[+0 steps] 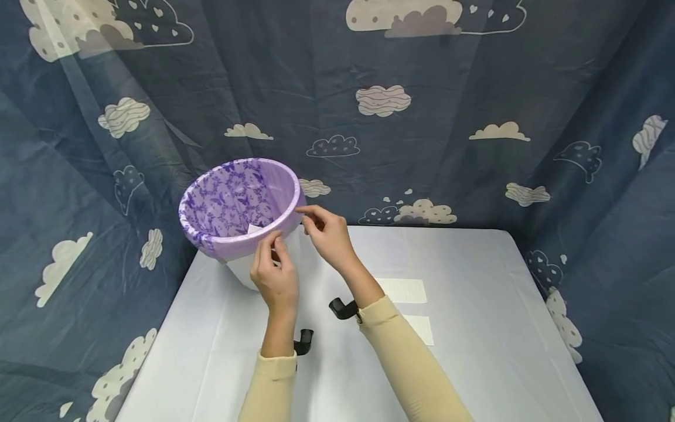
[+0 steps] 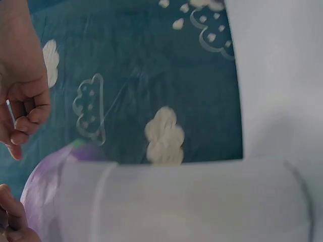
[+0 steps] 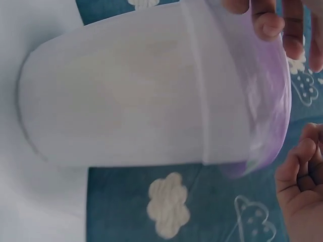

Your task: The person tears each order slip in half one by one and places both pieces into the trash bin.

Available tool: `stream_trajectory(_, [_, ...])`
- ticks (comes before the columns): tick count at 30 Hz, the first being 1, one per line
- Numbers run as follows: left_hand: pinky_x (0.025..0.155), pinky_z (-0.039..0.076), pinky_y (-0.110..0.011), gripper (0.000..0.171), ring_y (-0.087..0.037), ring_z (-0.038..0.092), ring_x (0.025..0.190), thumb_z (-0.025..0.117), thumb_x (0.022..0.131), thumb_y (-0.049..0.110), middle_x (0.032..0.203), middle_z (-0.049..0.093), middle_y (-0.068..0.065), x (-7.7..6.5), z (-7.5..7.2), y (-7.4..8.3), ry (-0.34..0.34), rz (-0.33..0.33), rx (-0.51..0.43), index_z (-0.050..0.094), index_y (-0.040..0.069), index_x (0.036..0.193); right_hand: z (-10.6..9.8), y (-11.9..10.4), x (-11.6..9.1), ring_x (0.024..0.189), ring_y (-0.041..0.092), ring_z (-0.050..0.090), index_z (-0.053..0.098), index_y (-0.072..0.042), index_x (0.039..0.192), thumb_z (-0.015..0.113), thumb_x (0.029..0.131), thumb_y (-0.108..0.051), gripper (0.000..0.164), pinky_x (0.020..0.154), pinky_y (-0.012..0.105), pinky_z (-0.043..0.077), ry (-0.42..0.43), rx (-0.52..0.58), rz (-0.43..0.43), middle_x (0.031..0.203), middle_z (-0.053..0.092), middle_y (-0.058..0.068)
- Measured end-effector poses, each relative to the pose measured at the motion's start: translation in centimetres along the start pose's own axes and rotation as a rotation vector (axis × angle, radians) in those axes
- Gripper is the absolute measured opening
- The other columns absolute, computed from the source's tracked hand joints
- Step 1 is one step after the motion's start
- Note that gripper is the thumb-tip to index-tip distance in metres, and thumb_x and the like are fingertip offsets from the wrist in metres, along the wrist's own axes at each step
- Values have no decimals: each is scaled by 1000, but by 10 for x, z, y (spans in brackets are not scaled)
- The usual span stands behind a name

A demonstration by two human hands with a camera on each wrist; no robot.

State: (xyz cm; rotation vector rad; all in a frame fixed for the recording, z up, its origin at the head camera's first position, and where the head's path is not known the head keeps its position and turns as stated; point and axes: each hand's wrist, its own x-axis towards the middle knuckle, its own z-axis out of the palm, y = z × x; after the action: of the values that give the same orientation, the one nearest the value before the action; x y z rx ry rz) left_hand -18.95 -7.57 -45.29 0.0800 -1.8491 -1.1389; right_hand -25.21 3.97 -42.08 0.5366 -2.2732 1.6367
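Note:
A tall white bin (image 1: 244,268) stands at the back left of the table. Its purple butterfly-patterned liner (image 1: 228,202) folds over the rim. Inside, a small white paper piece (image 1: 254,228) shows near the front edge. My left hand (image 1: 276,281) hovers at the front of the rim, fingers loosely bent, thumb apart from the fingertips. At the right side of the rim is my right hand (image 1: 331,235), index fingertip right at the liner's edge and the other fingers loosely curled. In the right wrist view the left fingers (image 3: 269,26) hang relaxed over the liner.
Two white paper slips (image 1: 403,291) lie on the white table (image 1: 485,328), partly behind the right forearm. Dark blue cloud-print curtains (image 1: 437,158) enclose the table at the back and sides. A black camera mount (image 1: 343,309) juts from the right wrist, another (image 1: 304,342) from the left.

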Motion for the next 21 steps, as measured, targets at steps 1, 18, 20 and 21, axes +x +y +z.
stream_trajectory(1, [59,43,-23,23,-20,56,62,56,109,15,90,74,-14,-5,3,-1,-18,0,0,75,3,113,-3,4,-4,65,15,56,78,-11,121,63,106,-13,21,57,22,40,11,6,15,77,67,7])
stream_trajectory(18, [52,40,-24,18,-4,48,52,62,106,17,71,71,-3,-77,43,-20,-316,-70,18,75,7,114,-51,74,-95,67,11,58,77,-11,123,62,105,-14,23,58,20,45,124,17,301,76,66,6])
stream_trajectory(20, [50,39,-22,19,0,44,50,61,106,18,71,71,-2,-85,46,-21,-367,-83,22,74,7,116,-57,82,-104,67,11,58,76,-9,123,62,105,-14,23,58,20,45,134,9,326,76,66,4])
stream_trajectory(21, [50,38,-22,20,2,42,50,61,107,19,71,71,-2,-89,47,-22,-388,-91,28,73,7,117,-61,85,-108,66,11,58,76,-9,124,62,105,-14,24,57,20,44,139,4,338,76,66,4])
